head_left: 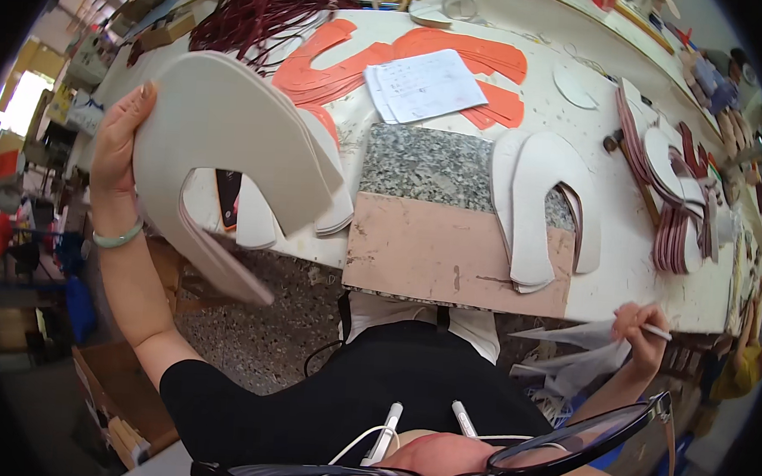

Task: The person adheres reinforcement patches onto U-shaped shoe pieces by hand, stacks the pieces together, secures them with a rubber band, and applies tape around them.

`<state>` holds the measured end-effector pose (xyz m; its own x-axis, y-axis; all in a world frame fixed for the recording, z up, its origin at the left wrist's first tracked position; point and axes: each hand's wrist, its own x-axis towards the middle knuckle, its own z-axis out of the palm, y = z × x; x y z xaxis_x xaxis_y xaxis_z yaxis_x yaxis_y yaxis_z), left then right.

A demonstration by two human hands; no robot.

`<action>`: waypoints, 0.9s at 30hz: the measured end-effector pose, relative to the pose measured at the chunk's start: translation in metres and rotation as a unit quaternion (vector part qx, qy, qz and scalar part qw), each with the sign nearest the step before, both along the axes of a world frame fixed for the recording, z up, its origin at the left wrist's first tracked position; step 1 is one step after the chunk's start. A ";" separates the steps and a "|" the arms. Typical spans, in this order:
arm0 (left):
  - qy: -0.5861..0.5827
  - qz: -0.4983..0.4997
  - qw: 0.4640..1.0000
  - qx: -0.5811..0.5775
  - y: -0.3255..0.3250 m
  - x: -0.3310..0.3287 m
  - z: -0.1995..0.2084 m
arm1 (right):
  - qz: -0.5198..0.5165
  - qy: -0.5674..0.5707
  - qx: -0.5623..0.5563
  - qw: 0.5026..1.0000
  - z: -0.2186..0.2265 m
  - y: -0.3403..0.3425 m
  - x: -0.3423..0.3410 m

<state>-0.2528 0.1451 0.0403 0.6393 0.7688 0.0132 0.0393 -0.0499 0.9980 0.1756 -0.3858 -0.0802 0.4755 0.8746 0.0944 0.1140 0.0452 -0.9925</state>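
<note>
My left hand (121,142), with a pale bangle on its wrist, grips a large off-white U-shaped cut piece (231,131) by its outer edge. It is held up in front of the table's left part, its lower arm slightly blurred. At the table's front right edge my right hand (641,336) is closed around a slim white pen (657,332). Between the hands, a small stack of similar white U-shaped pieces (534,190) lies over the speckled stone slab (428,165) and the tan board (424,240).
Orange cut pieces (338,72) are spread at the back, partly under a written paper sheet (425,85). Dark red strips (263,12) are heaped behind them. Stacked pink-edged pieces (679,232) lie on the right. Clear plastic (573,356) hangs by the table's front edge.
</note>
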 end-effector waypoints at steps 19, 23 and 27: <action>0.312 -0.270 0.822 0.393 -0.117 0.391 -0.206 | 0.182 -0.086 -0.158 0.967 -0.023 0.149 0.064; 0.323 -0.260 0.821 0.392 -0.127 0.414 -0.219 | 0.218 -0.138 -0.112 0.960 -0.012 0.156 0.071; 0.142 -0.217 0.873 0.412 -0.130 0.420 -0.224 | 0.148 -0.270 -0.087 0.947 -0.008 0.163 0.094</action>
<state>0.1670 0.0149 -0.1833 0.9358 0.2570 0.2412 0.0784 -0.8190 0.5684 0.2696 -0.2226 -0.0881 0.1298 0.9869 0.0961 0.6152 -0.0041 -0.7884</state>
